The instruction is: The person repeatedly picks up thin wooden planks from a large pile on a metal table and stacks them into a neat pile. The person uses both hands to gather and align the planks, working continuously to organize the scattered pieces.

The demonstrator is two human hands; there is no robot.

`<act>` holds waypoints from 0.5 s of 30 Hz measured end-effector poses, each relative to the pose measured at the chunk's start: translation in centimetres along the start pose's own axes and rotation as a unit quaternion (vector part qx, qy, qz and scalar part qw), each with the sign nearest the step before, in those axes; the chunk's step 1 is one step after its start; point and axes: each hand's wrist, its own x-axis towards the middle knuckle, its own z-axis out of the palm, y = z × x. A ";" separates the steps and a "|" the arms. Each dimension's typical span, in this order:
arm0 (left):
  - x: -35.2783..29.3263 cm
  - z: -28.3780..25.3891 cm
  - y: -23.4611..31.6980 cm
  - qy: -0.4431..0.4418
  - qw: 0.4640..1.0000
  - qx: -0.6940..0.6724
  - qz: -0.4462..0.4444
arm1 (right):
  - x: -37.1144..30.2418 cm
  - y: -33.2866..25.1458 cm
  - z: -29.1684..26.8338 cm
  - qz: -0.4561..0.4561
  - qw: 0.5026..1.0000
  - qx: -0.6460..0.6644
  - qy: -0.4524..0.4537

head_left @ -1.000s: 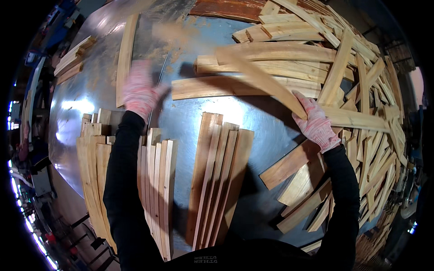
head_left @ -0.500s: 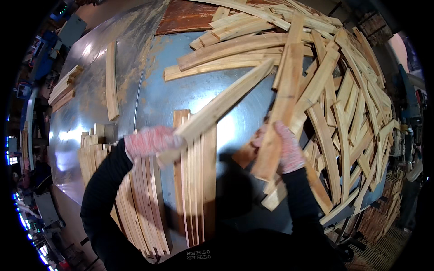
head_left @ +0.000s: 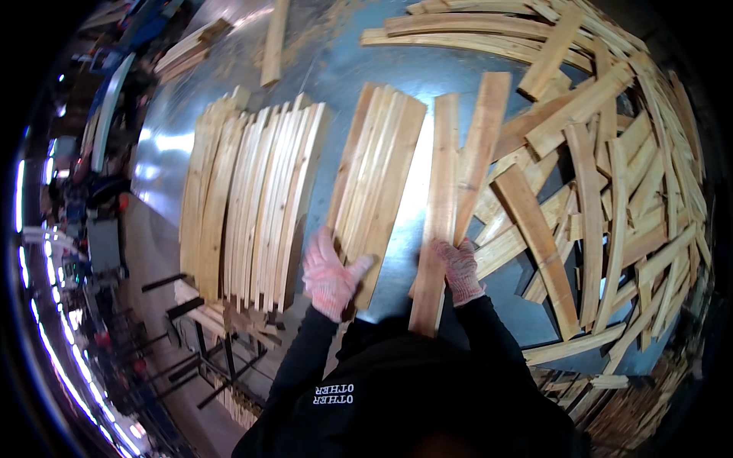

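My left hand (head_left: pixel 332 276), in a pink-and-white knit glove, lies against the near end of a middle row of wooden slats (head_left: pixel 378 168). Its thumb is spread away from the fingers and the hand is open. To the right of that row, my right hand (head_left: pixel 460 272) in a similar glove is closed around the edge of a pale wooden slat (head_left: pixel 439 191). A second wooden slat (head_left: pixel 485 137) crosses beside it, fanning out toward the far right. The undersides of both slats and some of my right fingers are hidden.
A tidy row of wooden strips (head_left: pixel 275 198) lies left of my left hand, beside more boards (head_left: pixel 205 198). A tangled heap of curved slats (head_left: pixel 584 221) covers the table's right side. One single slat (head_left: pixel 276 42) lies farther off on the metal tabletop (head_left: pixel 324 65).
My left hand has let go of the slat it held aloft and now touches the middle row. My right hand keeps its hold on a slat. The view has shifted.
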 end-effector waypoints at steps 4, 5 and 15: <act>-0.6 5.7 -7.0 -0.075 0.984 -0.043 -0.153 | -2.0 3.3 3.2 -0.071 0.925 -0.372 0.004; -0.7 4.5 -5.3 -0.080 0.982 -0.053 -0.162 | -2.7 3.5 3.6 -0.056 0.903 -0.427 0.008; -3.0 1.6 3.1 -0.172 0.971 -0.093 -0.140 | -3.7 1.6 5.9 0.001 0.610 -0.760 -0.223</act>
